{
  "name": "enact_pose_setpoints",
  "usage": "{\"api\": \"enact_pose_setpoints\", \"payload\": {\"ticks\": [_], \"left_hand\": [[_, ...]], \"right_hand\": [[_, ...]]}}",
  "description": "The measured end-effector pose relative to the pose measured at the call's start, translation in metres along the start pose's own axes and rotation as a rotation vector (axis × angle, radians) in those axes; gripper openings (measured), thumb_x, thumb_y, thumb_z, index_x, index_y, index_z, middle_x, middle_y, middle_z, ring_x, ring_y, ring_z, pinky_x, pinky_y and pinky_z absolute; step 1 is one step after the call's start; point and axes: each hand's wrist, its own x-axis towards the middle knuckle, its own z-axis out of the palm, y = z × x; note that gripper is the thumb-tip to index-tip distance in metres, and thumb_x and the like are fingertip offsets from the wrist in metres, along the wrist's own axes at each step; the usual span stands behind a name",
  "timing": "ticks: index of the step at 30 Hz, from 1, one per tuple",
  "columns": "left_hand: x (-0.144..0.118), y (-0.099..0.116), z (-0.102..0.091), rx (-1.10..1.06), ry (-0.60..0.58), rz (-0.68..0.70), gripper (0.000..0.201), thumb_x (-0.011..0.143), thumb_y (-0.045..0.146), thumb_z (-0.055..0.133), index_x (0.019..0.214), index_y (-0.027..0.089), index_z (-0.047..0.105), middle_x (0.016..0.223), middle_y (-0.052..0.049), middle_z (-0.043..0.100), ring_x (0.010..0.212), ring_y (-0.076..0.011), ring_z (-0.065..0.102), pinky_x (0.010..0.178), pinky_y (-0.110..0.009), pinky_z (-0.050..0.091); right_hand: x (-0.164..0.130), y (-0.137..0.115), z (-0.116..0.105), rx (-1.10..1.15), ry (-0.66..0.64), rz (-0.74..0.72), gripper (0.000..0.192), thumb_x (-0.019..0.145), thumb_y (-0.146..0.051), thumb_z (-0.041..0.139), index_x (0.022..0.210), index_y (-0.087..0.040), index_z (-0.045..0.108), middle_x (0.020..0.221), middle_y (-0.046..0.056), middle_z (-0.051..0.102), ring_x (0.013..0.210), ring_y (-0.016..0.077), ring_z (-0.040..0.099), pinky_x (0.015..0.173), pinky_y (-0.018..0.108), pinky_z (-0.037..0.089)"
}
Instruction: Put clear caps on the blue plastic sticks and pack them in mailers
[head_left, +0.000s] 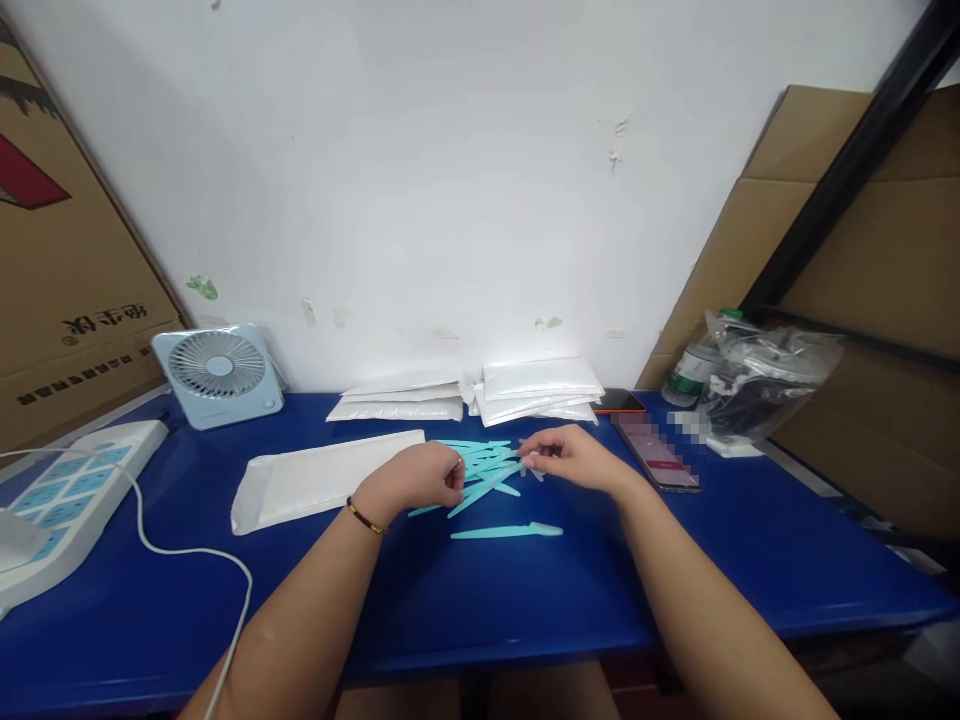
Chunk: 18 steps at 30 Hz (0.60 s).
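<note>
Seemingly both hands (420, 478) pinch teal sticks (484, 465), grip unclear.

On the surface (525, 600) we see a pile of razors (484, 465) in the middle, between our left hand (420, 478) and right hand (574, 458). One single razor (506, 531) lies in front of the pile. An envelope (322, 480) lies left of it. Behind it are stacked envelopes (536, 388), with a fan (217, 375) far left and a phone (658, 452) to the right.
</note>
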Motion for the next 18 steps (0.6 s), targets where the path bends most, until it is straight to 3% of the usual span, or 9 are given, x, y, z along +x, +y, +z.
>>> {"api": "enact_pose_setpoints", "payload": {"ticks": [3, 7, 12, 16, 18], "left_hand": [[0.005, 0.000, 0.002, -0.008, 0.116, 0.050, 0.014, 0.073, 0.033, 0.056, 0.077, 0.021, 0.063, 0.077, 0.000, 0.064, 0.066, -0.0135, 0.055, 0.053, -0.023, 0.033], [0.015, -0.001, 0.006, 0.042, 0.218, 0.047, 0.012, 0.077, 0.031, 0.053, 0.080, 0.022, 0.060, 0.078, 0.000, 0.064, 0.069, -0.0146, 0.055, 0.056, -0.024, 0.032], [0.023, -0.002, 0.011, 0.097, 0.275, 0.055, 0.010, 0.079, 0.029, 0.052, 0.080, 0.022, 0.059, 0.078, 0.000, 0.065, 0.070, -0.0152, 0.056, 0.056, -0.024, 0.031], [0.026, -0.001, 0.014, 0.121, 0.308, 0.088, 0.011, 0.081, 0.031, 0.052, 0.083, 0.023, 0.060, 0.081, 0.000, 0.066, 0.072, -0.0156, 0.057, 0.059, -0.024, 0.033], [0.028, -0.002, 0.015, 0.147, 0.311, 0.068, 0.012, 0.081, 0.030, 0.051, 0.082, 0.023, 0.060, 0.079, 0.000, 0.066, 0.072, -0.0161, 0.057, 0.061, -0.025, 0.034]], "right_hand": [[0.003, -0.007, 0.011, 0.058, -0.041, -0.037, 0.036, 0.074, -0.045, 0.065, 0.095, -0.016, 0.070, 0.069, 0.002, 0.064, 0.061, 0.0130, 0.054, 0.055, 0.023, 0.040], [0.005, -0.001, 0.010, 0.132, 0.001, 0.002, 0.032, 0.077, -0.046, 0.061, 0.073, -0.015, 0.068, 0.057, 0.001, 0.058, 0.051, 0.0101, 0.049, 0.049, 0.022, 0.037], [0.006, 0.008, 0.007, 0.292, 0.085, 0.039, 0.040, 0.067, -0.044, 0.071, 0.093, -0.014, 0.067, 0.066, 0.003, 0.063, 0.054, 0.0111, 0.054, 0.049, 0.022, 0.042], [0.009, 0.009, 0.010, 0.319, 0.039, 0.045, 0.035, 0.072, -0.046, 0.067, 0.085, -0.013, 0.067, 0.061, 0.003, 0.063, 0.051, 0.0113, 0.055, 0.050, 0.023, 0.043], [0.010, 0.015, 0.006, 0.315, 0.084, 0.065, 0.035, 0.071, -0.046, 0.067, 0.083, -0.013, 0.068, 0.061, 0.003, 0.063, 0.052, 0.0116, 0.055, 0.049, 0.023, 0.043]]}}
